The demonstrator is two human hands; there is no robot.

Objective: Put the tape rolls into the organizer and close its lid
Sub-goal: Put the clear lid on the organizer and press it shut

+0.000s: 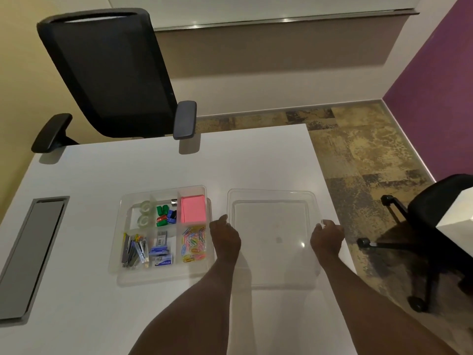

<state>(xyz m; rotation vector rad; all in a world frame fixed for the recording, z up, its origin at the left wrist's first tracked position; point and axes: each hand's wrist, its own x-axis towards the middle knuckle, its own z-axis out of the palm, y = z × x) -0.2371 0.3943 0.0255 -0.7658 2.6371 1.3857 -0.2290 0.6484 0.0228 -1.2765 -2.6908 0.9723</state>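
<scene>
Fingers of left hand [226, 238] curled at the left edge of the clear lid [271, 239], thumb tip up at the rim; looks like a grip on that edge but the actual contact is hard to see. Right hand [327, 239] at the lid's right edge, fingers bent over the rim, same doubt on how tight. Both forearms run down to the bottom of the view. Lid lies flat on the white table [128, 316], just right of the organizer [163, 274], not on it. Organizer open, clear, divided into compartments. Two tape rolls [143, 213] already in the far-left compartment, one behind the other. Next compartment: green, blue, red small clips [165, 216]. Pink sticky notes [194, 210] in the far-right one. Near row: staple strips and pens left, blue staple boxes [160, 253] middle, coloured paper clips [194, 243] right. Grey cable hatch [33, 252] set in the table at far left. Black office chair [110, 73] behind the table, second chair [435, 226] at right.
</scene>
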